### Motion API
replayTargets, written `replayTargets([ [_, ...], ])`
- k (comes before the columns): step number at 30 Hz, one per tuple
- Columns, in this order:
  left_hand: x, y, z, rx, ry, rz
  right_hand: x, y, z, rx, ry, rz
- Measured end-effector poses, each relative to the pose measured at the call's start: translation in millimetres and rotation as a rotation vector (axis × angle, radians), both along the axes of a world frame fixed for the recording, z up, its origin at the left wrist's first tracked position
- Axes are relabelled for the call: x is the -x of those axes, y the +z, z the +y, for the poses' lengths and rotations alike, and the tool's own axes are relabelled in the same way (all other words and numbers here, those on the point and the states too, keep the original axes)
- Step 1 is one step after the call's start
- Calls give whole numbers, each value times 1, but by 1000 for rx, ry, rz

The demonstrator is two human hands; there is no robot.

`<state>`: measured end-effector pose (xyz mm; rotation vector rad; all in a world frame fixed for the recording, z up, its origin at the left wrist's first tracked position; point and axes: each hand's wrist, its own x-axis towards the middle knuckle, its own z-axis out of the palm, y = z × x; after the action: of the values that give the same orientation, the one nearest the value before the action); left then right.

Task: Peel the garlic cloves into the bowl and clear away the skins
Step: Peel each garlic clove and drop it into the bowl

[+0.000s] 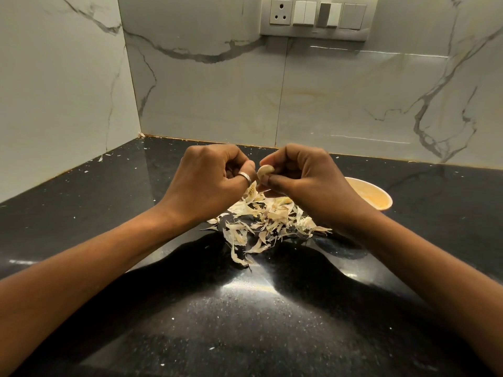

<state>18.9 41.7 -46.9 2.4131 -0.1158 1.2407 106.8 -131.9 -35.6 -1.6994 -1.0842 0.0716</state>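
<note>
The left hand wears one ring, a narrow silver-coloured band, seemingly on the thumb. Right of the ring, the right hand is bare. Below the ring, the left forearm and right forearm are bare to the frame's edge.

**Pale Skins on Black Stone**

The glossy black stone countertop was flecked with white speckles. The heap of papery garlic skins was cream, streaked tan. Above the heap, the curved garlic clove was cream-white and the band ring silver. Right of the heap, the round bowl was pale yellow. Behind the heap, white marble-look wall tiles carried grey veins; the switch plate was light grey.
</note>
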Motion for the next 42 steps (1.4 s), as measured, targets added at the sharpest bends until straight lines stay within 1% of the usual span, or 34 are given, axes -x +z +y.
replayTargets([
  [3, 0, 1, -1, -14, -59, -22, 2, 3, -1, -13, 30, 100],
  [10, -3, 0, 1, -27, -113, -47, 3, 6, -3, 17, 65, 140],
  [20, -1, 2, 2, 47, -169, -8, 0, 5, -3, 19, 83, 109],
  [26, -1, 1, 4, 54, -195, 4, -3, 5, -4, 66, 107, 95],
  [34, -2, 1, 5, 59, -205, 7, -4, 5, -5, 74, 90, 94],
  [42, -2, 1, 5, 151, -260, 83, -4, 5, -5, 88, 105, 123],
])
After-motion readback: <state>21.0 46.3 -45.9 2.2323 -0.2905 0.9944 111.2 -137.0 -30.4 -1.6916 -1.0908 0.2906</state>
